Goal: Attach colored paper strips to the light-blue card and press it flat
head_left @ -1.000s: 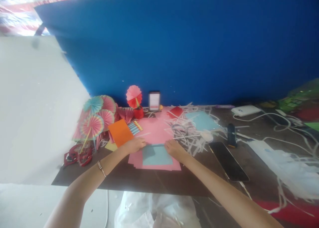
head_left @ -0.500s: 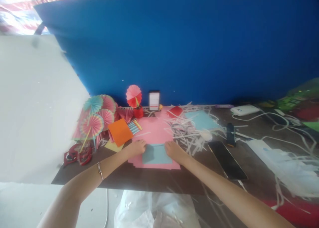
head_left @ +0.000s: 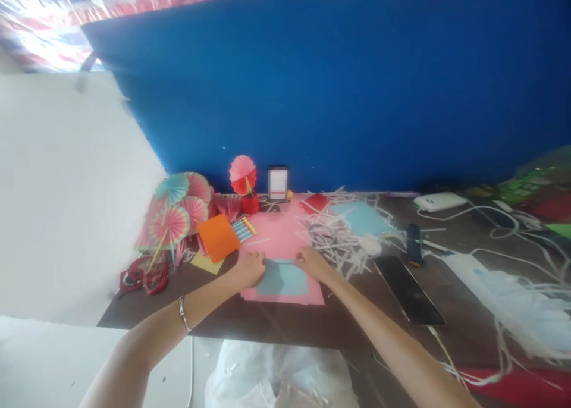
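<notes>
A light blue sheet of paper (head_left: 283, 282) lies on pink paper (head_left: 279, 229) near the table's front edge. Along its far edge runs a narrow folded strip. My left hand (head_left: 250, 269) is closed at the sheet's far left corner, fingers bent and pressed on the edge. At the far right corner, my right hand (head_left: 313, 264) pinches the strip between thumb and fingers. The fingertips of my left hand are partly hidden.
Orange paper (head_left: 218, 238) and folded paper fans (head_left: 168, 225) stand at left, by red-handled scissors (head_left: 145, 273). Shredded white paper strips (head_left: 343, 244), a black phone (head_left: 410, 292) and a white power strip (head_left: 486, 289) with cables lie right. A blue panel (head_left: 321, 87) rises behind.
My left hand has turned lower over the sheet's left edge, with its fingers more bent. My right hand stays at the right corner. The whole view has shifted slightly.
</notes>
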{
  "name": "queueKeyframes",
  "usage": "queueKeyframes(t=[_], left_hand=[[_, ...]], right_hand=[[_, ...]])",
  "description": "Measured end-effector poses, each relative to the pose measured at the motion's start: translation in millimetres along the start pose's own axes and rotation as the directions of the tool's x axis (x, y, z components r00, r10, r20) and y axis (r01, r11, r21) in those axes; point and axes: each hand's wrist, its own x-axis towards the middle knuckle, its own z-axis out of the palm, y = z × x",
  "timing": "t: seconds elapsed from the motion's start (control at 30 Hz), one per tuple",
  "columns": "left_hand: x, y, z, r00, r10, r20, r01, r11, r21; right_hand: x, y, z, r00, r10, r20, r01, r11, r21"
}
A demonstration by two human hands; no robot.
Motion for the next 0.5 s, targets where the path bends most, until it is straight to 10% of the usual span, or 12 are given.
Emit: queueKeyframes(t=[0.5], left_hand=[[23.5, -19.1, -7.2, 0.993, 0.057, -0.099, -0.098, 0.873, -0.479]], right_hand=[[-35.6, -8.3, -37.5, 0.999, -0.025, -0.044, 0.038, 0.945, 0.324]])
